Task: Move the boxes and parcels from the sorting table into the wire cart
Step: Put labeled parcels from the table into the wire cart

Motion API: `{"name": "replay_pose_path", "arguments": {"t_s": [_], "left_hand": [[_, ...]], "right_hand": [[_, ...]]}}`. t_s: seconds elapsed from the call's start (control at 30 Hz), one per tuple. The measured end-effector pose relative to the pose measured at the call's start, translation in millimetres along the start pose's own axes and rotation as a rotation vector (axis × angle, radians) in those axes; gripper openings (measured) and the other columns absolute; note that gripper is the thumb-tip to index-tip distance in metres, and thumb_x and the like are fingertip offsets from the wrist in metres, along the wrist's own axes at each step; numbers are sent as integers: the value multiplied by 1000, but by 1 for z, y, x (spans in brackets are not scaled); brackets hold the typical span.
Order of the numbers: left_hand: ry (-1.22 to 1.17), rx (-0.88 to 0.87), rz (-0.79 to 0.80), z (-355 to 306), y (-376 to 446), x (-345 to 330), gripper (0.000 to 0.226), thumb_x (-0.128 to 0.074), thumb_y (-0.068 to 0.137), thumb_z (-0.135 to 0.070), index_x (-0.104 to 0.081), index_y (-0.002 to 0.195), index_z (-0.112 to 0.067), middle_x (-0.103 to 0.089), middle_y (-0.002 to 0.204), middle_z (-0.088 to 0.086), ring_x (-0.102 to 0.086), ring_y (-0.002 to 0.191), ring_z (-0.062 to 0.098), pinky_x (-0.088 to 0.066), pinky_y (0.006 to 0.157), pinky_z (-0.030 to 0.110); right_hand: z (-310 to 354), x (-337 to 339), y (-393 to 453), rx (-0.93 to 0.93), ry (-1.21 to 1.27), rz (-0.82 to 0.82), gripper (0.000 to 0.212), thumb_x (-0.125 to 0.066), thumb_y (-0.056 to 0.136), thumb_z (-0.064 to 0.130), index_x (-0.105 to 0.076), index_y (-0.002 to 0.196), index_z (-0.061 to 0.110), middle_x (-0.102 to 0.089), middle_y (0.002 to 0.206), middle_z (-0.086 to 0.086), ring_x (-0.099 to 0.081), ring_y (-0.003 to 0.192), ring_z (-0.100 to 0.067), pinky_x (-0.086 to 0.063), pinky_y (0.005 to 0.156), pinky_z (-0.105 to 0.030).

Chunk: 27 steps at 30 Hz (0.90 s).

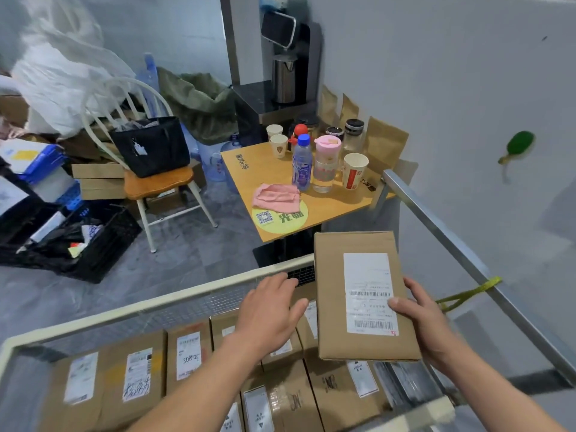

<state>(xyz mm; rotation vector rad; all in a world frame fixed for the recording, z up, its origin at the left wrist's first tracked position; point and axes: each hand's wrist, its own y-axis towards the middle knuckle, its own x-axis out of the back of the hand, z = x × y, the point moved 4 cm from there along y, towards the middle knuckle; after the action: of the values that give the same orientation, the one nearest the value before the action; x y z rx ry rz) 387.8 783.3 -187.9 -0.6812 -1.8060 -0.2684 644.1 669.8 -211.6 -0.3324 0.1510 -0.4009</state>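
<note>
Over the near right part of the cream-framed wire mesh cart (162, 302), the right hand (427, 322) grips a flat brown cardboard box with a white shipping label (361, 294), thumb on the label and fingers under its right edge. The left hand (268, 313) hovers beside it with fingers straight and relaxed, holding nothing. Below lie many brown cardboard parcels (103, 378) already packed in rows. I think the box should be lowered flat into a free gap, the left hand guiding its left edge, label facing up. One parcel label shows handwriting like "SD8 2"; two nearer labels read "HEAVY". The barcode text on the held box is too small to read.
</note>
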Motion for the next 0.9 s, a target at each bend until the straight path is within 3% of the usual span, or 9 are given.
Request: {"name": "replay_pose_path", "arguments": {"t_s": [0.13, 0.23, 0.37, 0.5, 0.6, 0.73, 0.83, 0.9], "left_hand": [[-66, 25, 37, 6, 10, -20, 52, -33, 106, -48, -35, 153, -25, -34, 159, -7, -29, 145, 14, -31, 114, 34], [-189, 81, 84, 9, 17, -44, 51, -36, 106, -43, -35, 154, -25, -35, 159, -7, -31, 144, 12, -29, 114, 30], [-328, 147, 165, 11, 21, -89, 45, -40, 105, -41, -40, 149, -30, -50, 145, -9, -47, 129, 11, -38, 102, 28], [-446, 223, 243, 14, 32, -141, 36, -44, 103, -41, -48, 139, -40, -58, 131, -18, -54, 117, 5, -44, 95, 27], [-489, 289, 268, 15, 46, -175, 37, -44, 99, -43, -49, 135, -40, -59, 126, -21, -56, 109, 3, -47, 89, 26], [-611, 358, 303, 12, 70, -221, 34, -51, 100, -31, -49, 133, -37, -52, 113, -29, -51, 94, -7, -36, 69, 3], [-777, 469, 315, 11, 92, -255, 31, -56, 97, -23, -58, 126, -34, -61, 111, -24, -57, 97, -7, -44, 77, 9], [-864, 555, 340, 10, 109, -275, 32, -58, 95, -19, -61, 126, -31, -66, 111, -18, -62, 101, 2, -50, 81, 19]], "right_hand": [[-22, -3, 22, -59, -9, 5, 89, -83, 44, 41, -55, 127, 34, -77, 105, -12, -75, 92, -36, -59, 78, -48], [-47, -3, 44, -116, -24, 19, 86, -83, 48, 37, -56, 129, 32, -78, 107, -8, -74, 97, -34, -57, 90, -56], [-89, -4, 70, -223, -57, 51, 93, -82, 44, 40, -55, 132, 28, -78, 107, -7, -76, 94, -29, -58, 76, -41], [-132, 8, 93, -309, -106, 38, 100, -83, 44, 42, -51, 138, 28, -75, 111, -11, -76, 91, -27, -58, 76, -39], [-159, 18, 110, -379, -115, 31, 88, -82, 62, 26, -45, 141, 32, -73, 115, -6, -77, 85, -20, -57, 71, -36], [-191, 38, 139, -471, -188, -12, 66, -71, 90, 10, -45, 148, 25, -71, 122, -4, -75, 94, -24, -58, 76, -40], [-206, 49, 165, -511, -275, -6, 69, -73, 90, 24, -43, 152, 27, -67, 131, -5, -71, 101, -21, -56, 76, -36], [-207, 52, 180, -525, -329, 4, 83, -77, 80, 41, -39, 153, 29, -65, 134, -3, -69, 107, -22, -57, 88, -46]]}}
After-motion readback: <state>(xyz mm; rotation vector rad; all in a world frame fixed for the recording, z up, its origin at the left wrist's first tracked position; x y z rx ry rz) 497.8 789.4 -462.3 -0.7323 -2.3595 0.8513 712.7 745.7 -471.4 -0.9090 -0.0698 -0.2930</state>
